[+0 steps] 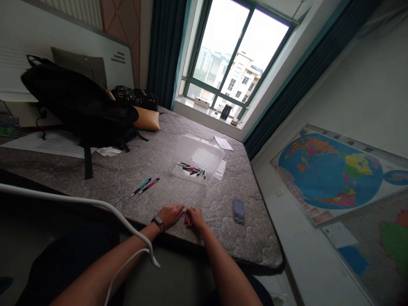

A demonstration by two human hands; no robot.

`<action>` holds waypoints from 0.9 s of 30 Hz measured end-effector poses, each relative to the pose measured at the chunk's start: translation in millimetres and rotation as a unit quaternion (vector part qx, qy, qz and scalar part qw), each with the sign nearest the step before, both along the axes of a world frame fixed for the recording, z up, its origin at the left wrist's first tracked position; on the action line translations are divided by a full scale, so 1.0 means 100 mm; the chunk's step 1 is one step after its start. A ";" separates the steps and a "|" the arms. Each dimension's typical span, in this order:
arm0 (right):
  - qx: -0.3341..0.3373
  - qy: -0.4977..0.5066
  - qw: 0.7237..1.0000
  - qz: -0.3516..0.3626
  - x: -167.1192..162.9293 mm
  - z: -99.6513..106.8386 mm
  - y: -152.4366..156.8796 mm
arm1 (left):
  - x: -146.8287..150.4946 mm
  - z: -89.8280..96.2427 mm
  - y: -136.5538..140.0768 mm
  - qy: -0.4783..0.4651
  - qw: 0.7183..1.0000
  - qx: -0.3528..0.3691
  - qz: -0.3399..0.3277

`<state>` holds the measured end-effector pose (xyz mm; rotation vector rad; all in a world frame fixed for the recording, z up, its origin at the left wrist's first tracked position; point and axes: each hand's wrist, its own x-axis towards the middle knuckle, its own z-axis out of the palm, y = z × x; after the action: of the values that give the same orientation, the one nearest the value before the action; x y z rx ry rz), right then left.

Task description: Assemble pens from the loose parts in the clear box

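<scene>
Left hand and right hand: fingertips meeting at the near edge of the mattress, fingers curled, whether they grasp anything cannot be told. Beyond, left: two pens lying loose and side by side. Farther, centre: clear plastic box holding more pens; black backpack at the far left.

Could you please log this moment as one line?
left hand: on mattress, empty | right hand: beside it, empty | two pens: apart | bin: pens inside
</scene>
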<state>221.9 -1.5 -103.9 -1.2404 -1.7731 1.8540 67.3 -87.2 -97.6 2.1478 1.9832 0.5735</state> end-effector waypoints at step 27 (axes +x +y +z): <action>0.021 0.000 0.999 -0.026 -0.01 -0.07 0.03 | 0.02 -0.05 0.03 0.025 1.000 0.008 -0.001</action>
<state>220.5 1.4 -110.6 -1.2602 -1.7531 1.7793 68.9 -84.4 -102.4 2.1946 2.0070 0.5432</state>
